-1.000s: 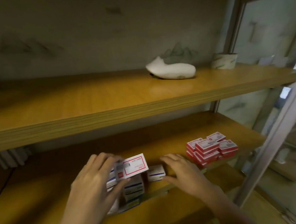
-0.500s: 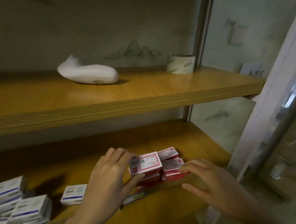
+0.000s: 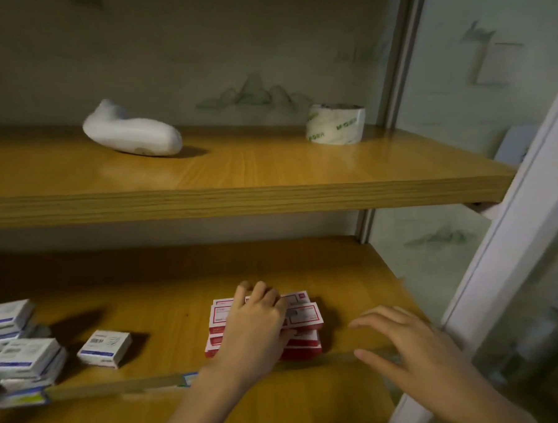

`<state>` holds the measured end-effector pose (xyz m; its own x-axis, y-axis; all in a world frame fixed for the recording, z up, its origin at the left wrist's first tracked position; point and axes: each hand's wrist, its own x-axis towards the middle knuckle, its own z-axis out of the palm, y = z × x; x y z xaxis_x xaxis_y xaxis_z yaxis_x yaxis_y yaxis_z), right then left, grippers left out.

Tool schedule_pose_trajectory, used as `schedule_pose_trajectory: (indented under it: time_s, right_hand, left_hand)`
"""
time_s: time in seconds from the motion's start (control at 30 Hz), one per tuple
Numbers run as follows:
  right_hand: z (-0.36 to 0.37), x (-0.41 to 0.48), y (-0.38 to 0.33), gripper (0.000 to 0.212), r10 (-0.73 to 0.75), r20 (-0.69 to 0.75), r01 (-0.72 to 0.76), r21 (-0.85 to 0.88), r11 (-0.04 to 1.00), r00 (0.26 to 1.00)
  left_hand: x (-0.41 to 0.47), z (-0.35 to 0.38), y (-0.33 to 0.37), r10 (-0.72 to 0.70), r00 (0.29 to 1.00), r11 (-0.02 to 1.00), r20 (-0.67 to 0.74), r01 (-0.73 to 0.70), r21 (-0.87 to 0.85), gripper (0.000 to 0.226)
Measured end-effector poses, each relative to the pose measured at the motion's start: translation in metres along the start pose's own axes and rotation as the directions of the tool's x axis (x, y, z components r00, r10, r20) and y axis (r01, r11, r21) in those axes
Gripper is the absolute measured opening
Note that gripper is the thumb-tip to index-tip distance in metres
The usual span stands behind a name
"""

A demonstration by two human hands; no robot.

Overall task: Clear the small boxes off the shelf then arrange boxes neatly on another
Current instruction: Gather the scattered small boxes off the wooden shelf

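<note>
A stack of small red and white boxes (image 3: 305, 344) stands near the front edge of the lower wooden shelf (image 3: 178, 281). My left hand (image 3: 254, 329) lies over the stack, fingers curled over the far edge of the top red and white box (image 3: 304, 316) and thumb at its front. My right hand (image 3: 407, 350) hovers to the right of the stack with fingers spread, touching nothing. Several blue and white boxes (image 3: 23, 357) are piled at the far left, and a single one (image 3: 104, 348) lies apart beside them.
The upper shelf (image 3: 238, 200) carries a white curved ornament (image 3: 131, 133) and a roll of tape (image 3: 336, 124). A pale frame post (image 3: 512, 251) runs up the right side, close to my right hand. Bare wood lies between the two groups of boxes.
My left hand carried a red and white box from the blue pile over to the red stack and set it on top. My right hand moved along to the right of the stack.
</note>
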<state>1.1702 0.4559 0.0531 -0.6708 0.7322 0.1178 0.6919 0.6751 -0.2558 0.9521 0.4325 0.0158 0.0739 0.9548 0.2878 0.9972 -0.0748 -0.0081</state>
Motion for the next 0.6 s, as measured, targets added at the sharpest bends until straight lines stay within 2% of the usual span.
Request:
schedule_pose_trajectory:
  time_s: [0.13,0.37,0.5,0.6]
  right_hand:
    - [-0.001,0.012,0.0,0.034,-0.044,0.004,0.044,-0.006,0.999,0.999]
    - [0.0,0.045,-0.034,0.04,-0.181,-0.002,0.181,-0.065,0.981,0.983]
    - [0.006,0.065,-0.081,0.044,-0.316,0.027,0.318,-0.066,0.946,0.948]
    - [0.009,0.079,-0.129,0.04,-0.473,0.033,0.474,-0.03,0.88,0.88]
  left_hand:
    - [-0.003,-0.012,0.004,-0.035,0.999,0.999,0.015,0.034,0.04,0.053]
    - [-0.064,-0.062,-0.037,-0.221,0.966,0.962,-0.133,0.238,0.132,0.04]
    - [-0.127,-0.087,-0.07,-0.427,0.901,0.866,-0.081,0.433,0.25,0.041]
    - [-0.177,-0.104,-0.09,-0.572,0.816,0.763,-0.08,0.565,0.314,0.038]
